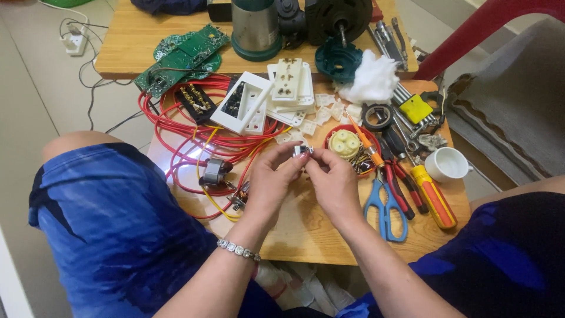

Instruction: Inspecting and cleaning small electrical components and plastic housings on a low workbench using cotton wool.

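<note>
My left hand (272, 176) and right hand (334, 179) meet mid-tabletop (306, 227), each grip pinched tight on one small shiny metal part (302, 151).

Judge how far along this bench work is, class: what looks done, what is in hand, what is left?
Done, it seems: white socket plates lie taken apart, their small white pieces scattered. In hand: the left hand and right hand pinch one small metal part between fingertips. Left, by my guess: red wires lie loose, the green circuit boards sit bare, and the screwdrivers and scissors lie unused.
</note>
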